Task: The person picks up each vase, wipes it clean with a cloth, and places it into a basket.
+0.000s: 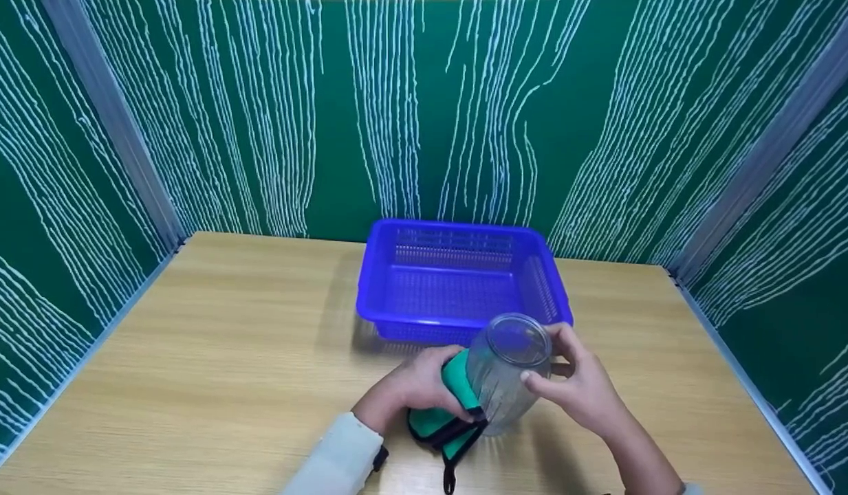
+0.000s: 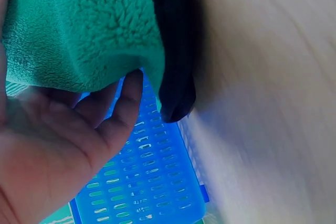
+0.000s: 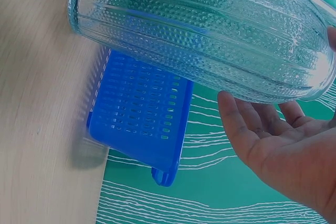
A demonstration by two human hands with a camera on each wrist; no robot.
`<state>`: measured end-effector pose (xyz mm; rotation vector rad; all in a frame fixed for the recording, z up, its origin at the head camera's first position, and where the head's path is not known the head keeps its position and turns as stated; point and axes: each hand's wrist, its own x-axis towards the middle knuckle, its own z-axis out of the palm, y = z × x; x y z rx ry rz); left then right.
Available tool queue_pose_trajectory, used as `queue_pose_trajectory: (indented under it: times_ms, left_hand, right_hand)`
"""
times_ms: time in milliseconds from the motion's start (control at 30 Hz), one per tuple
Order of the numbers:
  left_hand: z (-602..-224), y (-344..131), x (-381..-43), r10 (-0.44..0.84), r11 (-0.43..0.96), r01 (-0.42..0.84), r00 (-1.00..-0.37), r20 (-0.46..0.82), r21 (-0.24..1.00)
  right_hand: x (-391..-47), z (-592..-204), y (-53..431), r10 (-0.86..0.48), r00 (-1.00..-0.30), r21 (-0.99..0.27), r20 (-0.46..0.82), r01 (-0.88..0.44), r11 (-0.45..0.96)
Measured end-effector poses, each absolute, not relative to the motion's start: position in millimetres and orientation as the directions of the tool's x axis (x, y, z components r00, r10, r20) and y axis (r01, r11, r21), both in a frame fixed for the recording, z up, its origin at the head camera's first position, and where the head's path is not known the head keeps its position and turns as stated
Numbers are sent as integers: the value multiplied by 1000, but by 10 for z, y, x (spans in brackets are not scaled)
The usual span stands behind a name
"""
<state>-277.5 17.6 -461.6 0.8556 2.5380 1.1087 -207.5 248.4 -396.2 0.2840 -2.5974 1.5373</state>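
Head view: the right hand point(image 1: 583, 386) is nearer, grasping the upper right of the glass jar point(image 1: 503, 381), roughly upright toward the tabletop's point(image 1: 224, 357) near edge; the left hand point(image 1: 421, 382) clasps green cloth point(image 1: 458, 377) leftward.

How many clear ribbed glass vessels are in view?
1: the clear ribbed glass vessel, held by the right hand in front of the blue plastic basket, beside the green plush cloth in the left hand. No other shows.
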Motion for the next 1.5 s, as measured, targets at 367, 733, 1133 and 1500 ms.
queue_pose_trajectory:
  times_ms: [367,733,1133,1500]
  left_hand:
    - [-4606,182,-2765,603,560,440,-797,18,702]
    - [-4627,175,-2766,607,585,471,-794,29,660]
    - [-4578,120,-2778,597,523,458,-799,75,719]
    - [-4510,105,-2775,574,405,428,-807,140,808]
  right_hand:
    - [-2059,-3957,2475,-129,-968,-844,215,-250,474]
    - [-2052,-3951,2467,-113,-970,-848,215,-243,471]
    - [-2064,-3974,2490,-115,-970,-845,216,-245,475]
    - [-2022,-3997,2432,-89,-954,-815,285,-290,502]
